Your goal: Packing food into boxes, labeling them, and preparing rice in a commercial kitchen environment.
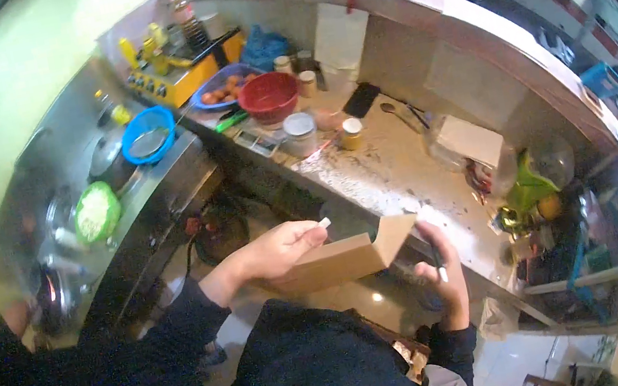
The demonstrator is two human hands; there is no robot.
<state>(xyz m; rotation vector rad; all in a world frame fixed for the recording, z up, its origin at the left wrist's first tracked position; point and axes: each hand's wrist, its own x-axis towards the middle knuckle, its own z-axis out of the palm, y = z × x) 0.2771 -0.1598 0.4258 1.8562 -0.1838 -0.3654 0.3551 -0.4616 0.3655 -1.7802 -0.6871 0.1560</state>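
My left hand [287,247] is closed on a brown cardboard box [339,259] with a flap standing up at its right end; a small white piece [324,222] shows at its fingertips. At the flap's right side is my right hand [442,262], which holds a slim dark pen-like object with a white tip [441,269]. Whether the right fingers also touch the flap, I cannot tell. The box is in the air in front of my body, near the counter's front edge. Its inside is hidden from view.
On the counter [380,174] stand a red basin [269,97], lidded jars [299,132], a phone [361,99] and a spoon [394,113]. To the left, a metal worktop holds a blue basket [148,134] and a green bowl [96,212]. A yellow stove [175,83] stands behind.
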